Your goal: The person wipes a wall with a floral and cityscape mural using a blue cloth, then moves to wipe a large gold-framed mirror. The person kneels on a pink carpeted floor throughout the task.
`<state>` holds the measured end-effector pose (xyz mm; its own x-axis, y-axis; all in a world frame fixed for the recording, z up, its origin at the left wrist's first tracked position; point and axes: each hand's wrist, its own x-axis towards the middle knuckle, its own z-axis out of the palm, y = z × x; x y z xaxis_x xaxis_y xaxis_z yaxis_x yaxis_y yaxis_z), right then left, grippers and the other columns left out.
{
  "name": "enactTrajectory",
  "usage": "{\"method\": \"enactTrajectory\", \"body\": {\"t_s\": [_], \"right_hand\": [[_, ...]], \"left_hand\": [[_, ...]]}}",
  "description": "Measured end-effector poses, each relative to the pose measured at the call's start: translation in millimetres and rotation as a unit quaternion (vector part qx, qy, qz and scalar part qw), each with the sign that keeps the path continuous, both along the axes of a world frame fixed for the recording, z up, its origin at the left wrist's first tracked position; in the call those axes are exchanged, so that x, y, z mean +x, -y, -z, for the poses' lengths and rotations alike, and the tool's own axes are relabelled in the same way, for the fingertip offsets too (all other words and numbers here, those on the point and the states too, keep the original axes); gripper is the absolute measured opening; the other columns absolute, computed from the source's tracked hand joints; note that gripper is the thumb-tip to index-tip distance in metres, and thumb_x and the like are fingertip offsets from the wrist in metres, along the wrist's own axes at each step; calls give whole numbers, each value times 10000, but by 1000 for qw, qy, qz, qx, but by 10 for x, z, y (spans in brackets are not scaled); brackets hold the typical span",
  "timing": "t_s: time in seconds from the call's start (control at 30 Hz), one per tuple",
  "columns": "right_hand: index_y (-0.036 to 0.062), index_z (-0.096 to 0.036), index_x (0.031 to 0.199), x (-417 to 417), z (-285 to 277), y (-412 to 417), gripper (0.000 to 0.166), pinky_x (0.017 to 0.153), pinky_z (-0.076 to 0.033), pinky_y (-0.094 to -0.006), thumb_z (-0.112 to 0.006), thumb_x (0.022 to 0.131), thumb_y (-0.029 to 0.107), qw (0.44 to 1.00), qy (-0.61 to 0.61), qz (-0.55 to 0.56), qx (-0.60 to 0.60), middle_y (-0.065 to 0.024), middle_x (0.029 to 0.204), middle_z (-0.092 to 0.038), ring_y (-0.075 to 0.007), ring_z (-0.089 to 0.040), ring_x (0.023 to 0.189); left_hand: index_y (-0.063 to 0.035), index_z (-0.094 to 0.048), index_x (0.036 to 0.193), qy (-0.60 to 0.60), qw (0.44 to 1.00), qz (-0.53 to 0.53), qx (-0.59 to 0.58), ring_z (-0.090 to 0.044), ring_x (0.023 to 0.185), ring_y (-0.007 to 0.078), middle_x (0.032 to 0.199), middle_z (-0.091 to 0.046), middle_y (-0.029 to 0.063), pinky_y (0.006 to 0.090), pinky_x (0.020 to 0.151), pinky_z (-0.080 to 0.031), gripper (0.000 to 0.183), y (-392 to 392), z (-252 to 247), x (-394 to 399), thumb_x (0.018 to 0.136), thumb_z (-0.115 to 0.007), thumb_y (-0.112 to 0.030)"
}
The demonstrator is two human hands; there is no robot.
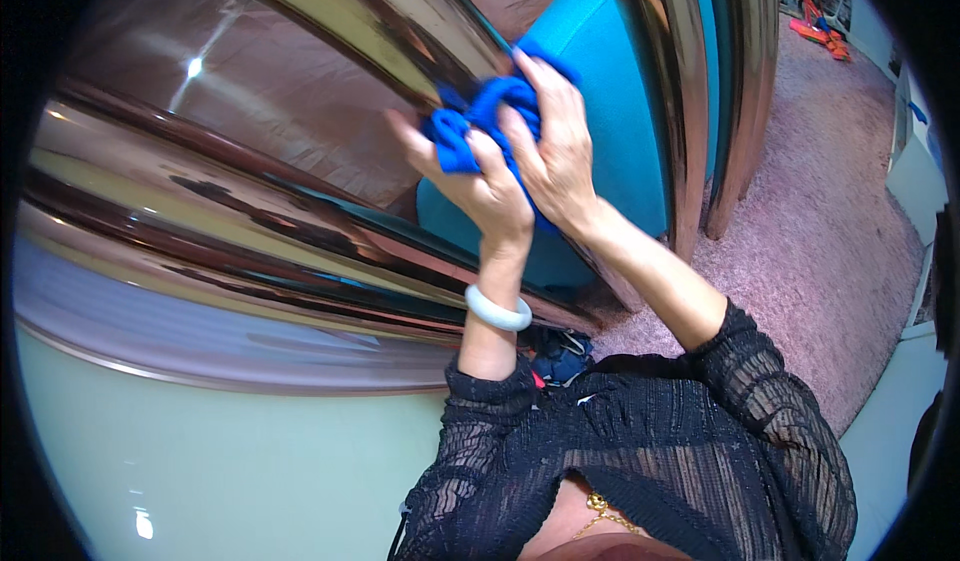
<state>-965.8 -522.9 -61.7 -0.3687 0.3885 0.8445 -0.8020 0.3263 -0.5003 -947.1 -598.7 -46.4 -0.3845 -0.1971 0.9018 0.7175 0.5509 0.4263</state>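
Note:
A bright blue cloth (453, 144) is bunched around a polished gold-toned metal tube (390, 43) in the upper middle of the view. My left hand (480, 193), below a pale bangle (498, 310), grips the lower part of the cloth with its fingers reaching around the tube. On the upper right side of the same cloth, my right hand (559, 148) presses with its fingers bent over it. Both hands are close together, and the fingertips are slightly blurred. The cloth and hands hide part of the tube.
More shiny metal tubes (247, 208) run along the left, and others (686, 110) stand at the right. Behind them is a turquoise upholstered surface (592, 110). A pinkish carpet (825, 186) spreads to the right, with an orange-headed cleaning tool (821, 35) far off. Pale glossy flooring (240, 456) lies lower left.

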Motion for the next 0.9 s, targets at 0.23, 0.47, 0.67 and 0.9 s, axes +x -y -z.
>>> {"method": "enactTrajectory", "body": {"t_s": [0.23, 0.47, 0.67, 0.9], "right_hand": [[144, -406, 1402, -398, -362, -183, 671, 1011, -375, -452, -687, 804, 266, 985, -115, -57, 117, -191, 1355, -441, -369, -450, 1224], [97, -397, 1391, -154, 1134, -358, 591, 1068, -314, -428, -413, 941, 479, 906, 334, -253, -64, -254, 1349, -432, -386, -390, 1285], [-35, -478, 1273, -125, 586, -294, 535, 1019, -354, -471, -391, 949, 382, 932, 306, -191, -32, -269, 1269, -498, -405, -449, 1204], [84, -368, 1410, -244, -3, -211, 696, 1069, -302, -442, -673, 824, 302, 991, -10, -64, 118, -208, 1393, -405, -369, -391, 1260]], "left_hand": [[-18, -207, 1440, 32, 989, 130, 61, -418, 1242, 257, 1391, -378, 165, 393, 1072, -320, 579, 141, -151, -160, 989, -425, -308], [-29, -110, 1466, 299, 927, 210, 83, -464, 1177, 191, 1314, -458, 117, 358, 1036, -336, 840, 206, 1082, -8, 878, -689, -184], [-15, -84, 1482, 179, 983, 38, -24, -358, 1281, 269, 1402, -335, 189, 397, 1086, -255, 956, 111, 810, -9, 804, -745, -145], [-66, -14, 1498, 150, 976, 142, 73, -358, 1302, 270, 1467, -262, 179, 417, 1100, -268, 1016, 255, 404, -211, 801, -748, -153]]}}
